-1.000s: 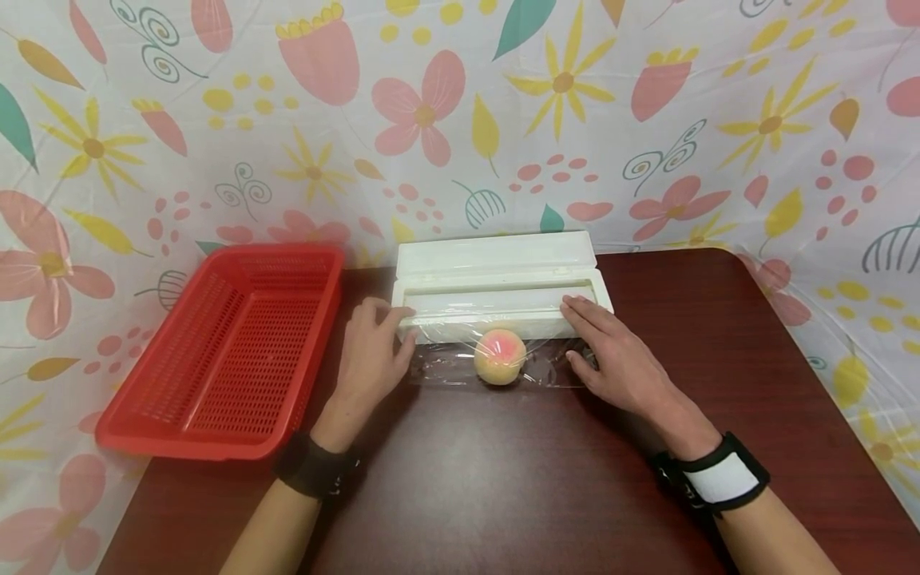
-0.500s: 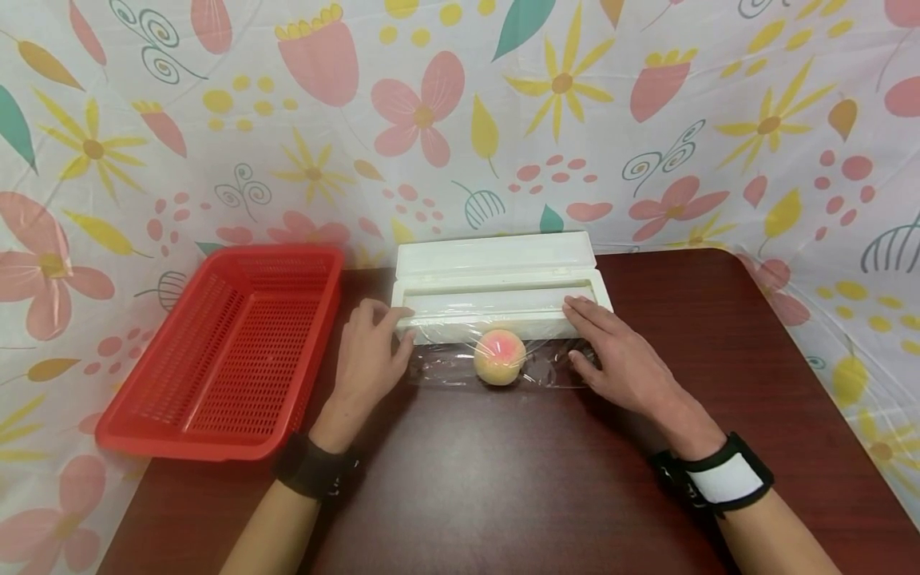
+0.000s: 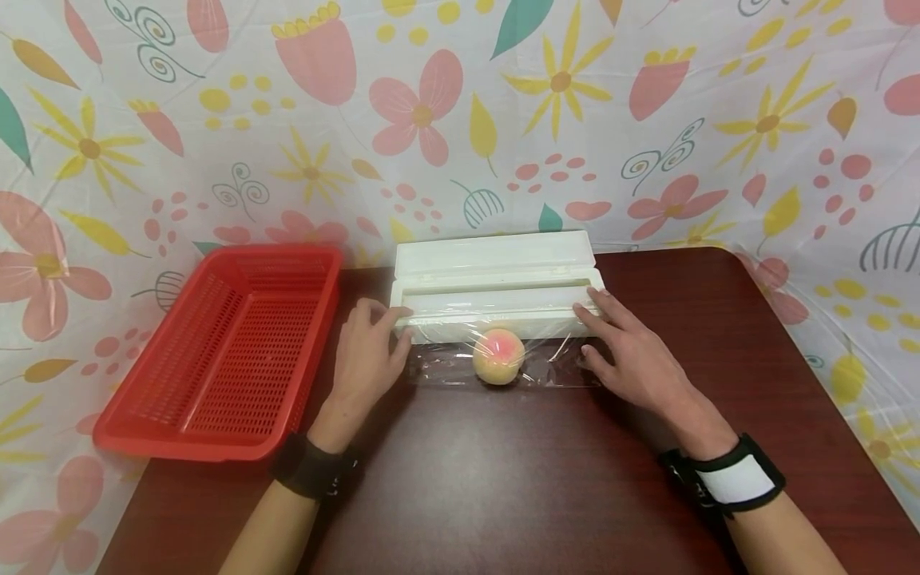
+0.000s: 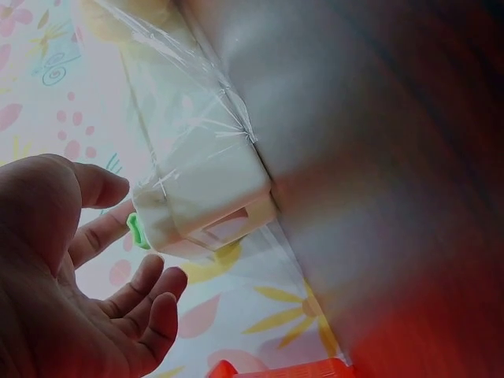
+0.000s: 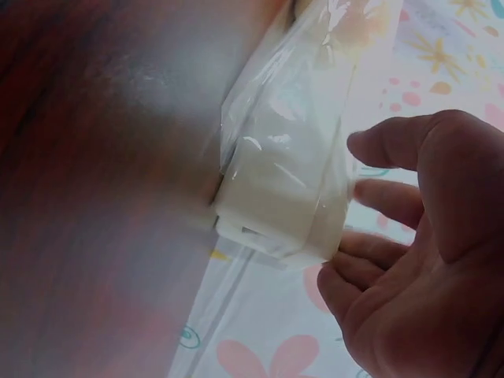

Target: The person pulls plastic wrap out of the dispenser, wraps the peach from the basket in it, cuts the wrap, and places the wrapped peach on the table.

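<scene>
Nearest me, a dark band (image 3: 315, 467) circles my left wrist, and a black band with a white patch (image 3: 736, 479) circles my right, both above the dark reddish-brown table (image 3: 460, 495). My left hand (image 3: 366, 351) is at the left end of the white box, fingers loosely bent, thumb apart and nothing gripped. My right hand (image 3: 636, 351) is at the other end, its fingers spread and fairly straight, holding nothing. Between my hands, clear film (image 3: 446, 363) runs from the box down its front onto the table. The peach (image 3: 499, 357), pink on top and pale yellow below, is in the middle of it, just in front of the box; I cannot tell whether it lies on or under the film. To my left stands a red basket (image 3: 194, 454) with slotted walls. Beyond the peach, the box (image 3: 503, 278) lies lengthwise across from me, a white roll (image 3: 496, 300) inside, its lid (image 3: 496, 254) tipped back towards the flowered cloth (image 3: 446, 200).
</scene>
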`<state>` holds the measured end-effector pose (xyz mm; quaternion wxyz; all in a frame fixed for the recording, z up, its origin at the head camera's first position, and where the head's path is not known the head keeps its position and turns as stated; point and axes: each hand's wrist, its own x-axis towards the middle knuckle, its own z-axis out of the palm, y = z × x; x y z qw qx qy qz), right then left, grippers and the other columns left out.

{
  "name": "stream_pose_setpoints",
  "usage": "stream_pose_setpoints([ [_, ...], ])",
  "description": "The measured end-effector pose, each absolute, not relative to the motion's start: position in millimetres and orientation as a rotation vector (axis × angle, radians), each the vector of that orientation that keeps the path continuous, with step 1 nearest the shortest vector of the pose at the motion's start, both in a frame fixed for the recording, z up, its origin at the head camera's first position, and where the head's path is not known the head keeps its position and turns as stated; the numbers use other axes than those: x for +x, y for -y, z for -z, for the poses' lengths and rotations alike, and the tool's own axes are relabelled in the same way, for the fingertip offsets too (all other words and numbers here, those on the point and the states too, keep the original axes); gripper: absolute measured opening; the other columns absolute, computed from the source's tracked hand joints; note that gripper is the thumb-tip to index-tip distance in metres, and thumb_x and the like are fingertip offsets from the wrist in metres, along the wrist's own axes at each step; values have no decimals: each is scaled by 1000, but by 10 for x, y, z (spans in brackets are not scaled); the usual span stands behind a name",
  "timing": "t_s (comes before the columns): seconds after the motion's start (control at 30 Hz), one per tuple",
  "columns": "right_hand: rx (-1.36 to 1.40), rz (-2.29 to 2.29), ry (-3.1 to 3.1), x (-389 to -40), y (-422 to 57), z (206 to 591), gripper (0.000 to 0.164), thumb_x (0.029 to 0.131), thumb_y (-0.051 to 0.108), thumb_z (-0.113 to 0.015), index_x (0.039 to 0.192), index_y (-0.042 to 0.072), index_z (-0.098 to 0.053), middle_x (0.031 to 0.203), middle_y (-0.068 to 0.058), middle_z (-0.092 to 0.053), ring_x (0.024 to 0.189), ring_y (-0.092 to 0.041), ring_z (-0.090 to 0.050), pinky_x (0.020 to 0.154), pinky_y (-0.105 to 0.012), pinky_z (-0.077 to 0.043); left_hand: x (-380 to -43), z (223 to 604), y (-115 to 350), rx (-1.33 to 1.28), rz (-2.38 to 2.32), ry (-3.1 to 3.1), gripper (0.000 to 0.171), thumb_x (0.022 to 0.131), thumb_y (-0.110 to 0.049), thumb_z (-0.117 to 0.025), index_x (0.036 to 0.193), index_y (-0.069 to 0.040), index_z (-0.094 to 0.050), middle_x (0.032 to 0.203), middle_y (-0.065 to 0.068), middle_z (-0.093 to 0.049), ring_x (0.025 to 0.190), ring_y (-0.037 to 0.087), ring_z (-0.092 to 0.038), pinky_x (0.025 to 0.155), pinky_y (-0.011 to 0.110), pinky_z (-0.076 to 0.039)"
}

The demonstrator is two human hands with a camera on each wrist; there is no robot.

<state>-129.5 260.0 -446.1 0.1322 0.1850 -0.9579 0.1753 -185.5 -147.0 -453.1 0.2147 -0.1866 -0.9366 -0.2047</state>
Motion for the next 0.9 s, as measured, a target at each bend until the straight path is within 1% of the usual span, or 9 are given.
stream_pose_setpoints([
  [0.1,492,-514,2796,-1288,-2613,4439,64,94,13,-76,154,5,-55,167,-25,-34,135,-42,-56,82,-50,-57,-1860,4528,1470,-518,568,2594,28,97,-26,-75,124,-19,-76,114,17,-57,95,36,-59,78,49,-50],
  [0.17,456,-521,2803,-1284,-2625,4429,62,94,12,-75,153,5,-56,166,-26,-35,122,-42,-65,72,-46,-55,-1862,4527,1470,-520,572,2586,28,96,-26,-76,124,-18,-76,113,17,-57,94,36,-59,77,49,-50],
  [0.23,432,-538,2798,-1281,-2636,4423,61,94,11,-75,152,5,-57,164,-27,-37,117,-42,-67,70,-47,-55,-1864,4527,1471,-521,575,2584,28,96,-25,-76,124,-18,-76,112,16,-57,94,36,-59,78,49,-50],
  [0.33,412,-570,2767,-1282,-2652,4433,58,93,9,-74,149,3,-60,159,-29,-45,117,-44,-67,76,-52,-57,-1864,4527,1475,-521,580,2592,28,96,-24,-75,124,-18,-76,112,16,-57,94,36,-60,78,49,-50],
  [0.4,409,-585,2742,-1287,-2659,4446,56,94,8,-74,148,2,-61,155,-29,-49,123,-46,-64,84,-57,-57,-1863,4527,1478,-520,581,2606,28,97,-24,-75,125,-19,-76,112,15,-57,93,36,-60,78,48,-50],
  [0.47,402,-593,2718,-1303,-2665,4468,54,94,8,-73,147,1,-61,150,-29,-54,123,-46,-63,87,-60,-56,-1867,4529,1486,-520,582,2614,28,98,-24,-74,126,-19,-76,112,15,-57,92,36,-60,78,48,-51],
  [0.57,381,-601,2697,-1316,-2666,4484,52,95,7,-72,146,1,-62,145,-27,-58,120,-44,-65,87,-60,-56,-1878,4530,1495,-523,586,2615,29,99,-22,-74,127,-18,-75,112,15,-58,91,35,-61,78,48,-51],
  [0.67,349,-610,2684,-1326,-2665,4495,50,96,7,-72,145,2,-64,142,-26,-61,118,-43,-66,87,-59,-57,-1896,4529,1506,-518,601,2608,30,98,-20,-74,128,-15,-74,112,16,-60,91,34,-62,78,47,-53],
  [0.9,339,-648,2659,-1342,-2678,4510,48,96,8,-72,143,3,-66,137,-25,-64,118,-43,-67,92,-60,-56,-1914,4522,1521,-475,635,2601,27,98,-16,-74,124,-8,-74,107,12,-64,96,33,-63,85,47,-52],
])
